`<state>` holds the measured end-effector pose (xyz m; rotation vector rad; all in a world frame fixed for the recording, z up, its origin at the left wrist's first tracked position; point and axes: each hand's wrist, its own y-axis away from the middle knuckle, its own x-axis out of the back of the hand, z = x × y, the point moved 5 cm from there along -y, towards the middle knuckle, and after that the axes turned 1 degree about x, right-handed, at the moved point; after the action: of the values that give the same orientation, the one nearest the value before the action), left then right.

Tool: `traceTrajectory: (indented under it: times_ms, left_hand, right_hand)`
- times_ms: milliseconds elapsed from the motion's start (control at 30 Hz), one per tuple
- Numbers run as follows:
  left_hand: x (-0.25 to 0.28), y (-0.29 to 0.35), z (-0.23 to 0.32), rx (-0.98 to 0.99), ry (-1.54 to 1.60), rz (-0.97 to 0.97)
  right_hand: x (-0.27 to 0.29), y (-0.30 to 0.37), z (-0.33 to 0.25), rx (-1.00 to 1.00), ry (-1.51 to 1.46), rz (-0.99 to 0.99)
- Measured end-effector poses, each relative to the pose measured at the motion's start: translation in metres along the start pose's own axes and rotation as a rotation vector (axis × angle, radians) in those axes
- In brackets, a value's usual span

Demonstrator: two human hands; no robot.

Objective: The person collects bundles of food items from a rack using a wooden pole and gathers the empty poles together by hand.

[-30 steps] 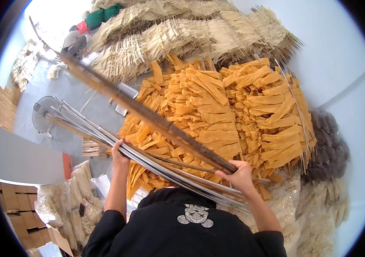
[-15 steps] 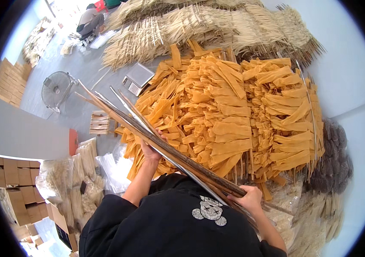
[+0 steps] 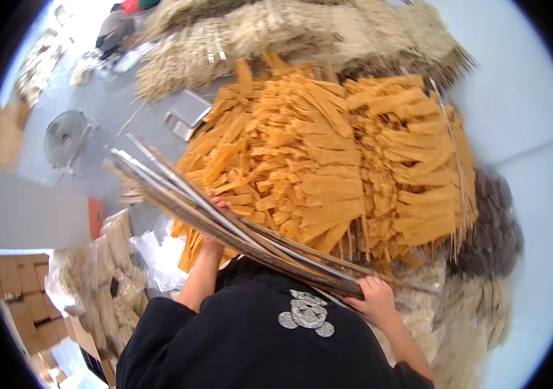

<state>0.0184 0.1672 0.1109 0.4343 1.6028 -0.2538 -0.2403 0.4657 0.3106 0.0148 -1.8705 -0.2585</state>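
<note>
Brown and silvery poles [image 3: 244,238], parted a second ago, now lie together in one slanting bundle in the head view, between the black shirt [image 3: 224,343] and the orange strips [image 3: 289,149]. The left hand [image 3: 212,244] curls its fingers round the bundle; the right hand [image 3: 375,297] grips it farther right.

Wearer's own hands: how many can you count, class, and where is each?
2. The left hand is around the poles near their middle; the right hand grips them nearer their right ends. Poles hide part of the left hand.
</note>
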Motion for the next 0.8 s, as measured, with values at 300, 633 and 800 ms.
traceTrajectory:
  times_ms: [300,633,800]
  left_hand:
    - [-0.014,0.017,-0.006,0.039,0.083,-0.137]
    - [-0.064,0.048,-0.03,0.182,0.242,-0.166]
    - [-0.057,0.073,-0.03,0.269,0.19,-0.263]
  right_hand:
    - [-0.016,0.006,-0.009,-0.2,0.601,-0.351]
    - [0.031,-0.105,-0.062,0.149,0.003,0.58]
    - [-0.049,-0.095,-0.03,0.014,-0.391,-0.5]
